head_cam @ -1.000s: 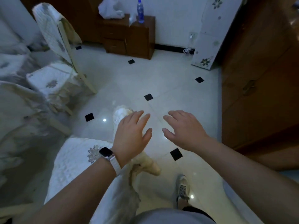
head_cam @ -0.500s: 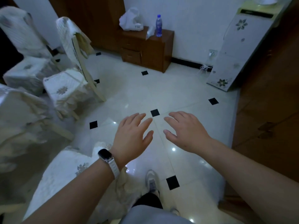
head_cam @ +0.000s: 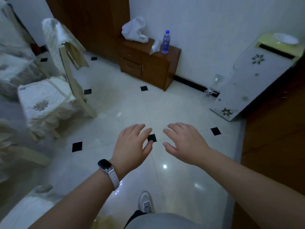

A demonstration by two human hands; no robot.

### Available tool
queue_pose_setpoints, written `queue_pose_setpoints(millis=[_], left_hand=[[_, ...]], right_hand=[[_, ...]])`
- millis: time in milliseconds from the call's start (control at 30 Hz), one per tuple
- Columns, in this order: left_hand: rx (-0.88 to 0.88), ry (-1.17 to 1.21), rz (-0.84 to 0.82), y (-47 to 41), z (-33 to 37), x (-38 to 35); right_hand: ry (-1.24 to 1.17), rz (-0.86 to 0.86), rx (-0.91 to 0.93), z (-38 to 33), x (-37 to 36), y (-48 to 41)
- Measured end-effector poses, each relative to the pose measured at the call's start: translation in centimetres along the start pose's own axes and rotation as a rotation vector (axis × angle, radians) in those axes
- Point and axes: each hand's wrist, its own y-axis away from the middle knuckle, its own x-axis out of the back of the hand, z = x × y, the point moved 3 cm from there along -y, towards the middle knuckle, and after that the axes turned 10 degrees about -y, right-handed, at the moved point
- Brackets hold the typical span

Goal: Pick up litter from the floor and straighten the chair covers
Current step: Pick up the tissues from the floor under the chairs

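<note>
The white quilted chair cover with a grey flower motif (head_cam: pixel 41 100) sits on the seat of a pale wooden chair (head_cam: pixel 79 96) at the left of the scene. The matching cover over that chair's back (head_cam: pixel 56 35) hangs bunched and askew, with a flap drooping off the frame. Farther left, more covered chairs (head_cam: pixel 13 47) are too blurred to read. Another quilted white cover (head_cam: pixel 24 212) fills the near-left corner.

Both hands are held out over the glossy white tiled floor with small black diamond insets (head_cam: pixel 115 104), near the middle of the view. The left hand (head_cam: pixel 132 146) and the right hand (head_cam: pixel 186 142) are palm down with fingers loosely spread. They are side by side but apart, and neither holds anything. The left wrist wears a black-faced watch on a white strap (head_cam: pixel 105 166). A white sneaker (head_cam: pixel 146 204) stands on the tiles near the person.

Against the far wall is a brown wooden cabinet (head_cam: pixel 148 68). It carries a crumpled white plastic bag (head_cam: pixel 133 30) and a clear water bottle with a blue cap (head_cam: pixel 165 42). To the right, a tall white appliance with flower decals (head_cam: pixel 247 80) stands beside a brown wooden door (head_cam: pixel 280 126).
</note>
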Motion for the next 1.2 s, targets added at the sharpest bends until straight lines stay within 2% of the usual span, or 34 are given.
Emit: queue_pose_setpoints(millis=[233, 467, 633, 800, 967, 1200], left_hand=[[0.090, -0.016, -0.007, -7.7, -3.9, -1.6], [0.263, -0.121, -0.056, -14.4, -7.0, -4.9], [0.384, -0.215, -0.073, -22.9, -7.6, -6.5], [0.389, -0.294, -0.050, -32.3, -6.8, -6.9], [0.442, -0.320, -0.066, -38.2, -7.2, -7.7], [0.495, -0.319, 0.011, -45.6, -12.8, -10.3]], right_hand=[[-0.009, 0.011, 0.083, 3.8, 0.3, -9.7], [-0.067, -0.026, 0.209, 10.1, -1.9, -20.9], [-0.137, -0.039, 0.320, 15.8, -1.6, -29.8], [-0.171, 0.009, 0.427, 21.9, 1.2, -37.8], [-0.171, 0.007, 0.495, 25.9, 2.2, -43.9], [-0.155, -0.061, 0.549, 28.0, 0.7, -54.1]])
